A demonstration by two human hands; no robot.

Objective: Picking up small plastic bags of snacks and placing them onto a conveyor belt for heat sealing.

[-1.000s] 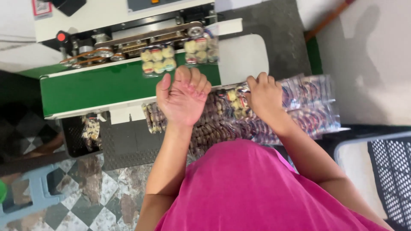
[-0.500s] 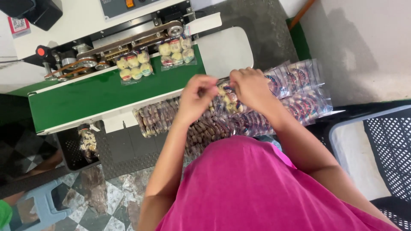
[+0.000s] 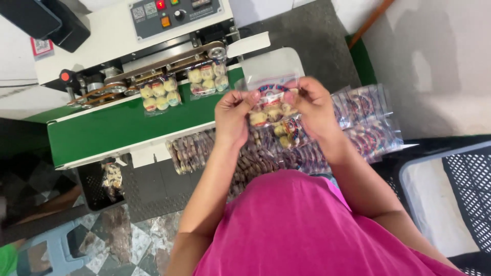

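Observation:
Both hands hold one clear plastic bag of small round pale cookies (image 3: 270, 99) above the table. My left hand (image 3: 232, 115) pinches its left top edge and my right hand (image 3: 313, 106) pinches its right top edge. Below the hands lies a row of several filled cookie bags (image 3: 255, 153). Two more filled bags, one (image 3: 158, 94) on the left and one (image 3: 207, 76) to its right, ride the green conveyor belt (image 3: 117, 130) of a white band sealing machine (image 3: 102, 46) to the left.
A dark crate (image 3: 105, 184) under the belt's left end holds a finished bag. A white-rimmed black mesh basket (image 3: 460, 194) stands at the right. A blue stool (image 3: 46, 250) sits on the tiled floor at lower left.
Both hands came together over the pile, picked up one bag and lifted it. The two bags on the belt travelled left along the sealer. The view shifted.

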